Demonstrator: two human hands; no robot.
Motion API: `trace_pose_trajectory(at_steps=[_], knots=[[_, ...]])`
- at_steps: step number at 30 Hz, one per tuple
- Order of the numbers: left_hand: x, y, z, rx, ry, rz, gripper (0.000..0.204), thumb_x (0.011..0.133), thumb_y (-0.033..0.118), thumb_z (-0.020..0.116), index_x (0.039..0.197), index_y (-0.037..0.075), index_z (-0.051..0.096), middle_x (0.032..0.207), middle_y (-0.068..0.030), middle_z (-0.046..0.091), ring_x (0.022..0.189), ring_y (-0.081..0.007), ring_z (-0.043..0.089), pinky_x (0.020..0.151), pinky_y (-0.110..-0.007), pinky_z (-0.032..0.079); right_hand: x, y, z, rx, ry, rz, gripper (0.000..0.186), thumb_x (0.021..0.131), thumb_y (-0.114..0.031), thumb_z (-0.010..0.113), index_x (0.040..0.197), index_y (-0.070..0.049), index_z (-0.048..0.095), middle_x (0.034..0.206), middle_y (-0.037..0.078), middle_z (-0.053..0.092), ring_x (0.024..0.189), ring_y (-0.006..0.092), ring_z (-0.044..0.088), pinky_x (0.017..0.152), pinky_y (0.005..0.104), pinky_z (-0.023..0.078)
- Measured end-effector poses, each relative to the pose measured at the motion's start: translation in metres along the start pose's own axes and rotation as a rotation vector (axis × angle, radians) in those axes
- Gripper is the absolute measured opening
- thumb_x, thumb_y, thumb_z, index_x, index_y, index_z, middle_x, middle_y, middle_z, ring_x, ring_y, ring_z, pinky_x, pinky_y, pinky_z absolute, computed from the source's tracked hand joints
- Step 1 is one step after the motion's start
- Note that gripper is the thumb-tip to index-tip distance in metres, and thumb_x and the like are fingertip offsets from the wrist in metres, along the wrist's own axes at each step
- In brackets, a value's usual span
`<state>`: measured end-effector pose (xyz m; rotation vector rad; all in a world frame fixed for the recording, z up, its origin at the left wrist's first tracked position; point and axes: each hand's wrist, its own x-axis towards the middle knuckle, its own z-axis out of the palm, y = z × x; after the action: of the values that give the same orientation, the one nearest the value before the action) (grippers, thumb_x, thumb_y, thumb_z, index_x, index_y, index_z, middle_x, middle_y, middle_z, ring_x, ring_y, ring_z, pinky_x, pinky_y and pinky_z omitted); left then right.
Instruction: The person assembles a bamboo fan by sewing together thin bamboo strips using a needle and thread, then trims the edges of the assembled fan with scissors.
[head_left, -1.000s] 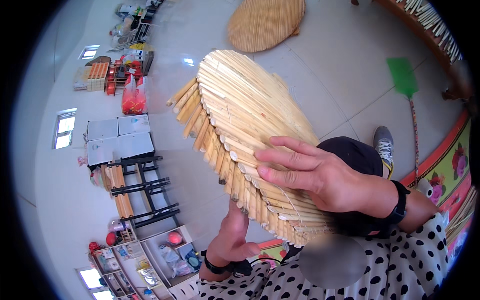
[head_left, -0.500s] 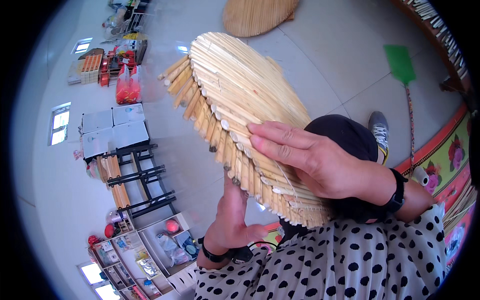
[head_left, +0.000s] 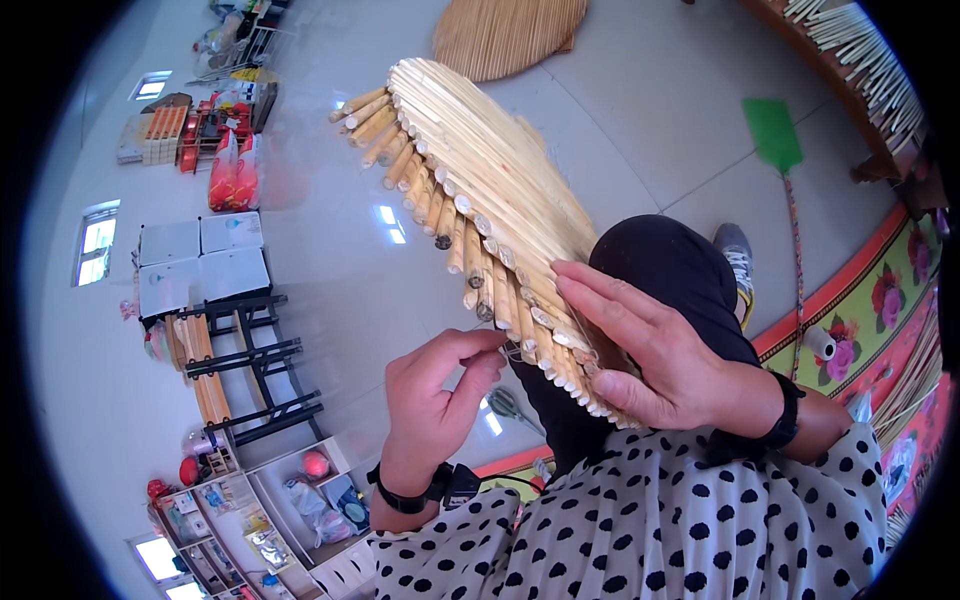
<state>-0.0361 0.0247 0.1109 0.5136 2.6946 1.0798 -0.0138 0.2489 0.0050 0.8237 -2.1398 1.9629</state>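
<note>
A thick, layered panel of pale plant stalks leans across my lap, its cut stalk ends stepping along the left edge. My right hand grips its near part, fingers laid over the top face and thumb by the near rim. Beneath the left edge, my left hand pinches thumb and forefinger together at the stalk ends, where a thin thread shows at the fingertips. How the thread runs under the panel is hidden.
Another round stalk panel lies on the tiled floor ahead. To the right are a green fly swatter, a white spool on a flowered mat, and a rack of stalks. A dark-handled tool lies below the panel.
My left hand has come out from under the panel and closed its fingertips at the left edge. My right hand has slid nearer along the panel, its thumb now showing by the rim.
</note>
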Motion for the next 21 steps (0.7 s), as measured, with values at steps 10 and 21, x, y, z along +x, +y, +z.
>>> trace_pose_trajectory(at_steps=[10,21], knots=[[0.003,-0.005,-0.001,0.011,-0.016,0.023,0.010,0.083,-0.002,0.066,0.093,0.000,0.066,0.073,-0.0098,0.068,0.062,-0.0155,0.067,0.059,-0.025,0.051,0.000,-0.006,0.006,-0.001,0.044,-0.025,0.065,0.089,-0.030,0.062,0.142,0.002,0.040,0.140,0.031,0.039,0.122,0.0460,0.048,0.101,0.0418,0.043],[0.001,-0.003,0.010,0.007,0.071,0.061,0.008,0.084,-0.004,0.065,0.090,0.000,0.063,0.069,-0.0095,0.066,0.059,-0.0170,0.065,0.056,-0.026,0.049,0.003,-0.011,0.003,-0.038,0.032,-0.053,0.064,0.086,-0.025,0.067,0.139,0.002,0.044,0.137,0.032,0.041,0.119,0.0452,0.052,0.099,0.0410,0.045]])
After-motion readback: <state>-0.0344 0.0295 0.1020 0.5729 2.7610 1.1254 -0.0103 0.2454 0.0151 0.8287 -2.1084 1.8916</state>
